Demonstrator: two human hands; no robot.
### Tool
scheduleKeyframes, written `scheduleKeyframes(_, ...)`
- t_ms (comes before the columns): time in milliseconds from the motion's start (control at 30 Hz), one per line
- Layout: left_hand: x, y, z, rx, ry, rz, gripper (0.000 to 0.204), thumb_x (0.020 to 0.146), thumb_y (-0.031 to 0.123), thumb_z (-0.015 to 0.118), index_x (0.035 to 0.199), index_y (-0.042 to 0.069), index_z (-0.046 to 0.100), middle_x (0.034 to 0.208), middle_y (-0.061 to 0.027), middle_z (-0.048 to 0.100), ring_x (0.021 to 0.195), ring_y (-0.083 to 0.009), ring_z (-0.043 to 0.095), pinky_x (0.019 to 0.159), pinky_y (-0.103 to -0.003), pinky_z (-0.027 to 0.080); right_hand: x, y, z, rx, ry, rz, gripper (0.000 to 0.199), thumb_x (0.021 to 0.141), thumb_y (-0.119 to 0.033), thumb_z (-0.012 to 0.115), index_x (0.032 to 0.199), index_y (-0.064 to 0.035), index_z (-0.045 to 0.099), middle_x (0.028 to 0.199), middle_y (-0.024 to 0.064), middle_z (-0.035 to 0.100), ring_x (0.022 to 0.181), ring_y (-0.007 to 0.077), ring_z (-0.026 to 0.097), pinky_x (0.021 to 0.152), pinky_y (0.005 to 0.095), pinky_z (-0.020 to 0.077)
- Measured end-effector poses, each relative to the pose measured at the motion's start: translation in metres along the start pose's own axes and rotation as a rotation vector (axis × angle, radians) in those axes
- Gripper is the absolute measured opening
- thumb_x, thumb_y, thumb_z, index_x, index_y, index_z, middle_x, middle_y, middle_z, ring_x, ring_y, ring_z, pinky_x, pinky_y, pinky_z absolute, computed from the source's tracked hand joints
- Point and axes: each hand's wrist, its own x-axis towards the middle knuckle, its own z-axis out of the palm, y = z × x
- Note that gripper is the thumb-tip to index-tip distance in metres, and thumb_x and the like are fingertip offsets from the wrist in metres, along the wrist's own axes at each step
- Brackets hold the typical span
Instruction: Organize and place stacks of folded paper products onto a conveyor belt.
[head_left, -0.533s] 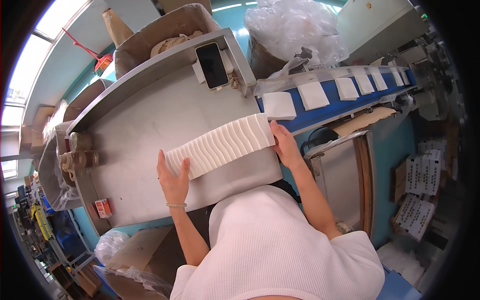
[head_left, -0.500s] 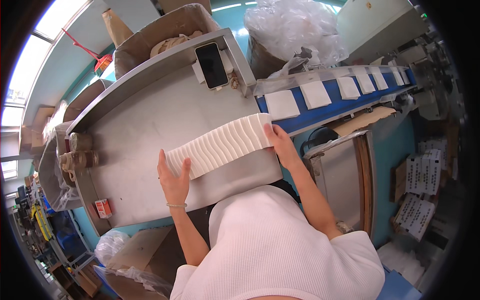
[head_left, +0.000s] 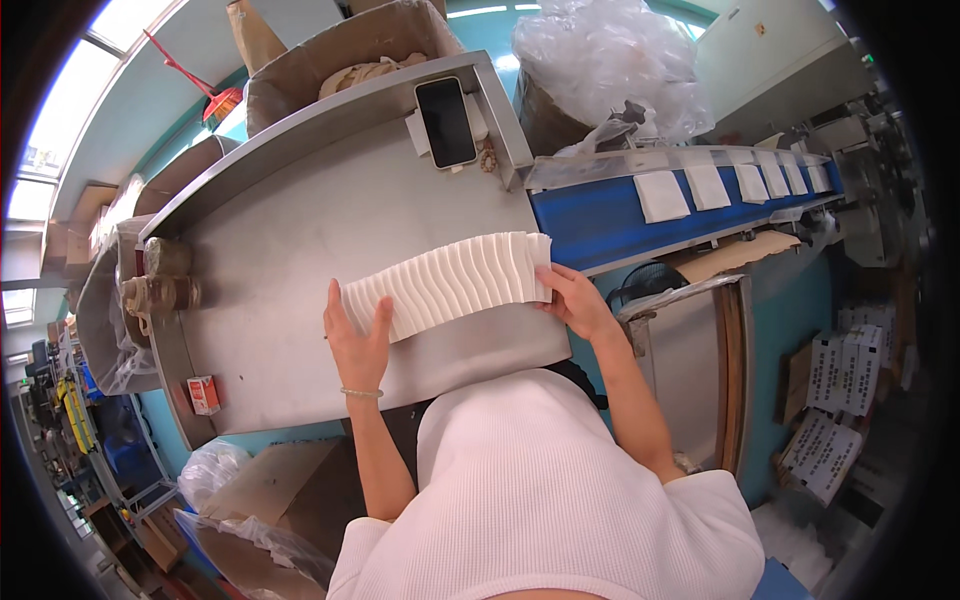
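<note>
- Head view: a fanned row of white sheets (head_left: pixel 447 284) lies on the steel worktop (head_left: pixel 300 240).
- Left hand (head_left: pixel 357 338), flat and fingers together, presses the row's left end.
- Right hand (head_left: pixel 574 300) presses its right end, beside the blue conveyor (head_left: pixel 600 222).
- A phone (head_left: pixel 446 122) lies well apart.
</note>
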Motion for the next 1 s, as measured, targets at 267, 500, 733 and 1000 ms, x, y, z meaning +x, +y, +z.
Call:
scheduleKeyframes(267,0.001,0.002,0.003,-0.006,-0.052,0.008,0.079,0.085,0.039,0.072,0.143,-0.001,0.034,0.130,-0.0243,0.048,0.120,-0.0387,0.048,0.101,-0.045,0.040,0.005,-0.013,0.009,0.024,0.267,-0.139,0.042,0.093,-0.038,0.063,0.114,-0.0014,0.059,0.101,0.0041,0.063,0.086,0.0114,0.058,0.076,0.0274,0.0469)
scheduleKeyframes(500,0.000,0.007,0.001,0.001,-0.058,-0.024,0.080,0.086,0.038,0.071,0.143,-0.002,0.034,0.132,-0.0250,0.047,0.122,-0.0384,0.047,0.102,-0.045,0.040,0.004,-0.003,0.037,-0.157,0.080,-0.052,0.042,0.095,-0.037,0.060,0.119,-0.0025,0.062,0.104,0.0021,0.066,0.091,0.0102,0.059,0.079,0.0239,0.0464)
scheduleKeyframes(733,0.003,0.005,0.002,0.012,-0.047,0.010,0.081,0.086,0.039,0.071,0.143,-0.003,0.034,0.132,-0.0247,0.047,0.122,-0.0378,0.047,0.101,-0.046,0.040,0.004,0.011,-0.006,-0.142,0.045,-0.063,0.033,0.092,-0.019,0.063,0.120,-0.0017,0.060,0.104,0.0063,0.067,0.087,0.0150,0.064,0.073,0.0290,0.0542)
scheduleKeyframes(1000,0.001,0.002,0.005,-0.018,-0.033,0.031,0.082,0.084,0.039,0.073,0.143,-0.002,0.034,0.128,-0.0238,0.049,0.119,-0.0375,0.048,0.100,-0.045,0.040,0.020,-0.002,0.001,0.153,0.284,-0.190,0.034,0.093,-0.025,0.063,0.117,-0.0019,0.059,0.104,0.0056,0.064,0.092,0.0144,0.061,0.078,0.0284,0.0495)
